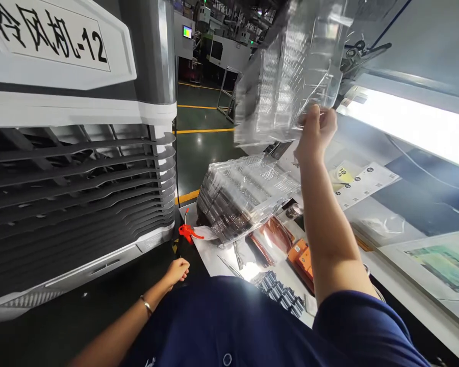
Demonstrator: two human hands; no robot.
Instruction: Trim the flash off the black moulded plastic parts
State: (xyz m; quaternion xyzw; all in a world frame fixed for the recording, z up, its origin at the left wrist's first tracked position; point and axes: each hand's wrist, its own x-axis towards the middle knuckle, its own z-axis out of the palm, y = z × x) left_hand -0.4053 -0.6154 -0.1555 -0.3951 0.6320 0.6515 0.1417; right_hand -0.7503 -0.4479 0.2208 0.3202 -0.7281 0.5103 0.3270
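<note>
My right hand [316,130] is raised high, its fingers pinching the lower corner of a clear plastic blister tray [283,76]. The tray hangs tilted in the air, with moulded pockets across it. Below it, a stack of similar clear trays [248,191] rests on the white table [210,260]. Down by the table's left edge, my left hand [178,271] is curled into a loose fist, and I see nothing in it. Just above that hand, an orange-red air blow gun [189,232] is at the table's corner.
On the table lie tweezers [237,255], a row of dark metallic parts [281,293], an orange box [301,260] and a brown packet in clear film [273,237]. A large air cooler [72,193] stands close on the left. A bright lamp [416,117] hangs at right.
</note>
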